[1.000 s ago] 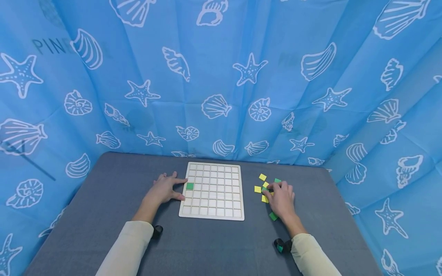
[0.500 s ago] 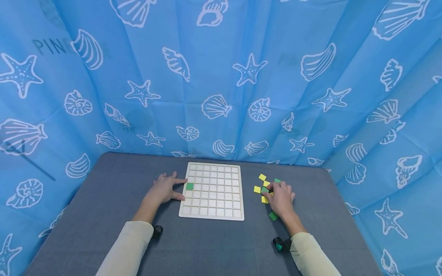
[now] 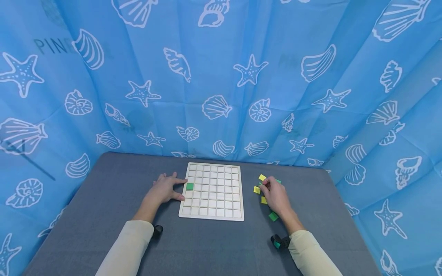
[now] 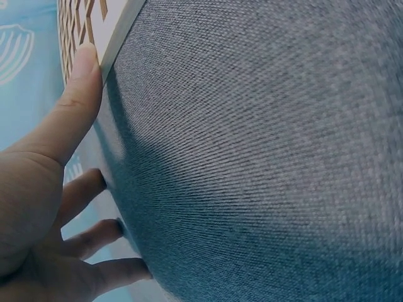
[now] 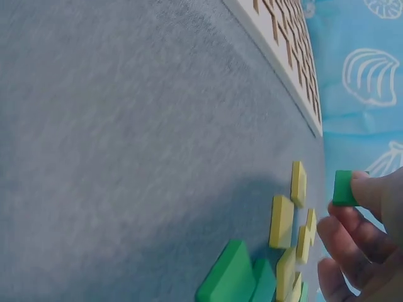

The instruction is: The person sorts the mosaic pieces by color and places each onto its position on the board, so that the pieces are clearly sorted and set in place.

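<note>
A white gridded board [image 3: 216, 194] lies on the table, with one green square tile [image 3: 189, 186] in its leftmost column. At the board's left edge, my left hand [image 3: 164, 189] rests with fingers spread, thumb and index finger touching the rim. In the left wrist view its thumb [image 4: 85, 66] lies on the border. My right hand [image 3: 277, 195] pinches another green tile [image 5: 343, 187], raised above the loose pile. Beneath and around that hand are yellow tiles [image 5: 281, 221] and green ones [image 5: 228, 274]; the hand hides some of them in the head view.
The grey cloth-covered table [image 3: 221, 245] runs back to a blue shell-print curtain [image 3: 221, 76], which also hangs at both sides. One green tile [image 3: 273, 216] lies near the right wrist, and a yellow tile [image 3: 262, 177] sits farthest back in the pile.
The right hand has picked a green tile out of the pile and risen slightly, up and to the left in view. The left hand has stayed at the board's edge.
</note>
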`<state>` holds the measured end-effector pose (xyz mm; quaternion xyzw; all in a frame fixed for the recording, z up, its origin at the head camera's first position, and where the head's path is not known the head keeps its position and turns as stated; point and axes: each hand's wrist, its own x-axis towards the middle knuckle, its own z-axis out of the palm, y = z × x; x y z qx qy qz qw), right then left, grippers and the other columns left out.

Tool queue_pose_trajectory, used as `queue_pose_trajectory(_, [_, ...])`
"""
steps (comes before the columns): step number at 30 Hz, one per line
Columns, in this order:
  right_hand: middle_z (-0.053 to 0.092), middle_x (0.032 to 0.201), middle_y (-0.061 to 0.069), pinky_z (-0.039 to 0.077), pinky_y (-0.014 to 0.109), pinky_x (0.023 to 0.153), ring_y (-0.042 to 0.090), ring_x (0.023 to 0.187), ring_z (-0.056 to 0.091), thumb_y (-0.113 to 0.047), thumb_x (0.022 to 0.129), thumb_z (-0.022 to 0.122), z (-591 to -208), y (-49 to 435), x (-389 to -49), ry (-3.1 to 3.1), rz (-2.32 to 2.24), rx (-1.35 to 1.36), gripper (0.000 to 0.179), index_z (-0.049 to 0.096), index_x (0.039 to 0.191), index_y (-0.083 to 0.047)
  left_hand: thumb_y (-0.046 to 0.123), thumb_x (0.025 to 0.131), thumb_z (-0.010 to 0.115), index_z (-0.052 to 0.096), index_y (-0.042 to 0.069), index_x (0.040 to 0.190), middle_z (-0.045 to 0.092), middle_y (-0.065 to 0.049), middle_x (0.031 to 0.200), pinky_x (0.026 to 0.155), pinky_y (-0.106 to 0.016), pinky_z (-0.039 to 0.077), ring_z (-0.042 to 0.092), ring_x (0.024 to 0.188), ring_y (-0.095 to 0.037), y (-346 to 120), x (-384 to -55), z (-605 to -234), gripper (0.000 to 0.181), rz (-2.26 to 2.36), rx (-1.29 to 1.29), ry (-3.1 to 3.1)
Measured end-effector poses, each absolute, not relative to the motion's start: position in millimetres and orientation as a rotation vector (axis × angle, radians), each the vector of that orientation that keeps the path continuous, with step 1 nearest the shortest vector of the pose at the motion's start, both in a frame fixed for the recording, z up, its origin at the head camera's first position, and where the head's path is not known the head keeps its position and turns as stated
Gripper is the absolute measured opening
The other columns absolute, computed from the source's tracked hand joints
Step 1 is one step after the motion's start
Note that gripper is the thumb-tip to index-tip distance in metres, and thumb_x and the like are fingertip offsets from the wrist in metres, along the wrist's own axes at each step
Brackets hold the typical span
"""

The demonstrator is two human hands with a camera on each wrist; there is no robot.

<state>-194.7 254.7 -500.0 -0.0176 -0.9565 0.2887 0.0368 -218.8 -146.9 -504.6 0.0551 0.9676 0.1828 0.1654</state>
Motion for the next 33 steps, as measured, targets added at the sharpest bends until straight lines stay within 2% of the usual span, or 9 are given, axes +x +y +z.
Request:
queue_pose_trajectory(5, [0.072, 0.104, 0.013, 0.055, 0.036, 0.073, 0.024, 0.091, 0.068, -0.02, 0.101, 0.066, -498.0, 245.0, -198.4, -2.914, 0.885, -0.039, 0.016, 0.061, 0.108, -0.007, 0.045, 0.076, 0.086, 0.054, 0.032, 0.149, 0.03, -0.023, 0.166, 0.114, -0.079, 0.023, 0.019, 0.153, -0.055, -146.8, -220.2, -504.4, 0.081, 0.512, 0.153, 2.751])
queue_pose_trajectory(12, [0.072, 0.101, 0.011, 0.054, 0.038, 0.074, 0.023, 0.088, 0.066, -0.015, 0.1, 0.066, -495.9, 226.8, -204.2, -2.883, 0.899, 0.034, 0.013, 0.066, 0.11, -0.007, 0.044, 0.076, 0.086, 0.055, 0.031, 0.148, 0.03, -0.023, 0.166, 0.113, -0.079, 0.023, 0.019, 0.153, -0.055, -146.9, -219.9, -501.6, 0.08, 0.521, 0.152, 2.754])
queue_pose_trajectory(19, [0.072, 0.102, 0.01, 0.055, 0.041, 0.08, 0.023, 0.092, 0.066, -0.013, 0.1, 0.066, -497.8, 204.7, -210.1, -2.849, 0.968, 0.09, 0.013, 0.069, 0.111, -0.007, 0.045, 0.075, 0.086, 0.055, 0.031, 0.148, 0.031, -0.024, 0.165, 0.113, -0.08, 0.023, 0.019, 0.153, -0.056, -147.6, -220.1, -502.3, 0.081, 0.51, 0.147, 2.756])
queue_pose_trajectory(27, [0.065, 0.1, 0.009, 0.051, 0.033, 0.076, 0.019, 0.089, 0.061, -0.012, 0.1, 0.066, -499.0, 184.1, -213.0, -2.867, 1.02, 0.191, 0.013, 0.071, 0.11, -0.007, 0.045, 0.076, 0.086, 0.054, 0.032, 0.149, 0.03, -0.022, 0.166, 0.114, -0.078, 0.023, 0.018, 0.153, -0.055, -146.8, -219.6, -502.4, 0.081, 0.507, 0.138, 2.74])
queue_pose_trajectory(33, [0.066, 0.1, 0.008, 0.052, 0.034, 0.076, 0.018, 0.088, 0.061, -0.011, 0.098, 0.068, -498.9, 169.3, -214.3, -2.864, 1.06, 0.22, 0.01, 0.071, 0.106, -0.008, 0.044, 0.075, 0.086, 0.054, 0.032, 0.149, 0.03, -0.022, 0.166, 0.115, -0.078, 0.022, 0.018, 0.153, -0.055, -146.1, -220.0, -502.3, 0.081, 0.51, 0.13, 2.736])
